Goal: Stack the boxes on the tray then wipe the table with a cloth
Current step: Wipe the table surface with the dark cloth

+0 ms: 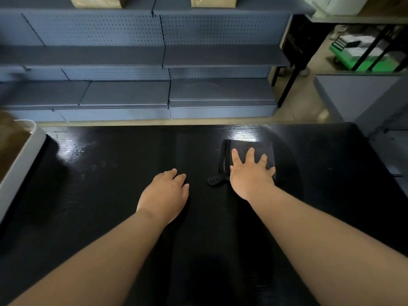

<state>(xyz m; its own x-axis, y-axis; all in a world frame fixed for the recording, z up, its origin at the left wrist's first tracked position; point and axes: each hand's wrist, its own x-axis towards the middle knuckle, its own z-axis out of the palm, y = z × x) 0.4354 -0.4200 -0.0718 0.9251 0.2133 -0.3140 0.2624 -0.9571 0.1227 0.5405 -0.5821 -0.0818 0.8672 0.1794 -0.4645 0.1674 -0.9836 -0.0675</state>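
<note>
A dark folded cloth (256,146) lies on the glossy black table (110,195), right of centre near the far edge. My right hand (250,173) presses flat on the cloth with fingers spread. My left hand (165,193) rests palm down on the bare table beside it, fingers loosely curled and holding nothing. At the left edge stands a grey tray (24,160) with a brown box (11,138) in it, mostly cut off by the frame.
Blue-grey metal shelves (154,56) stand beyond the table, with cardboard boxes (213,1) on the top shelf. A grey cabinet (357,96) and a green cart (357,56) are at the right. A small dark strap (215,180) sticks out from the cloth's near left corner.
</note>
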